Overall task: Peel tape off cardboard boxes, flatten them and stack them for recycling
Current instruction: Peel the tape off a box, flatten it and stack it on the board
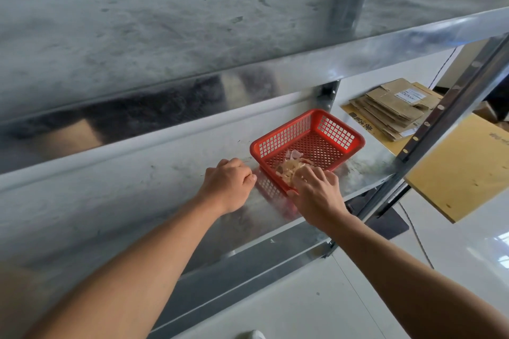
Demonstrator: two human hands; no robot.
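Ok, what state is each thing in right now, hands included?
Red basket: upright, mostly empty.
Tape wad: crumpled, in the basket's near corner.
Cardboard boxes: flattened, stacked.
Left hand: fingers curled beside basket, grip unclear.
Right hand: gripping tape wad.

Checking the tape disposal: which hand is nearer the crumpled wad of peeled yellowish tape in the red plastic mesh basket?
Right. The right hand reaches over the basket's near rim, fingers curled on the tape wad; the left hand rests fisted beside its left corner.

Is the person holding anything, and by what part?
The right hand pinches the crumpled tape wad by its near edge, over the red basket; the curled left hand holds nothing.
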